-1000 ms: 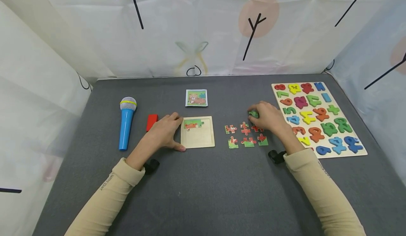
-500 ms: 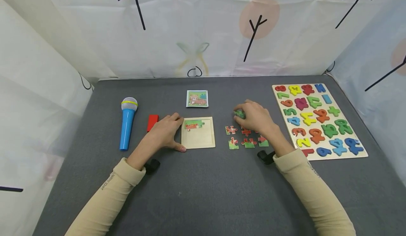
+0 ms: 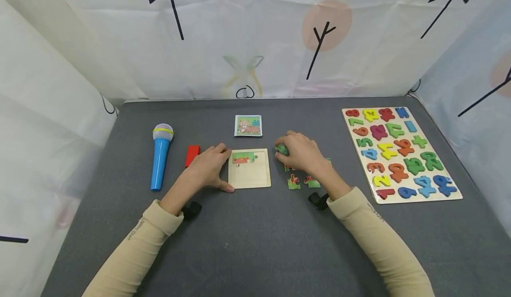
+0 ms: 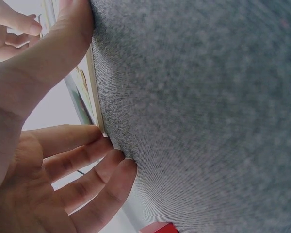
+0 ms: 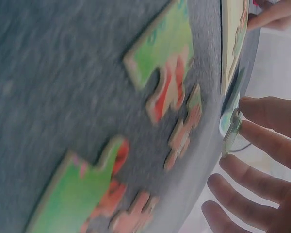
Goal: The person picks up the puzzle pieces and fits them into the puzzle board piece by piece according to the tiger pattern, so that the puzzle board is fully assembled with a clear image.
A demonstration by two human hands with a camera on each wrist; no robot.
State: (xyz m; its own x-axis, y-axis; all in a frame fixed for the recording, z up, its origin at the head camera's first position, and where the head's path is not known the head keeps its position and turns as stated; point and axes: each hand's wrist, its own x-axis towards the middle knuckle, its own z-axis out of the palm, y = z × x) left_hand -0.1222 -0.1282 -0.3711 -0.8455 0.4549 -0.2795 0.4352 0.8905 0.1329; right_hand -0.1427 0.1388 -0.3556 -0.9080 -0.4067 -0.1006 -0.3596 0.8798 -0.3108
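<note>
My right hand [image 3: 301,152] pinches a green puzzle piece [image 3: 281,149] between thumb and fingertips, held above the table just right of the wooden puzzle tray [image 3: 253,177]. In the right wrist view this puzzle piece [image 5: 231,133] is seen edge-on, clear of the table. Along the tray's left side rests my left hand [image 3: 207,166], its thumb at the near corner and its fingertips by the far one. Joined puzzle pieces [image 3: 244,157] lie in the tray's upper left. Several loose pieces [image 3: 293,182] lie below my right hand, which partly hides them.
A picture card [image 3: 248,125] lies behind the tray. To the left are a blue toy microphone [image 3: 161,157] and a red block [image 3: 193,152], partly behind my left hand. A number puzzle board [image 3: 401,155] covers the table's right side. Fabric walls [image 3: 247,39] surround the table.
My right hand has carried the green puzzle piece leftward from above the loose pieces toward the tray, uncovering the number board's near left corner. My left hand has stayed at the tray.
</note>
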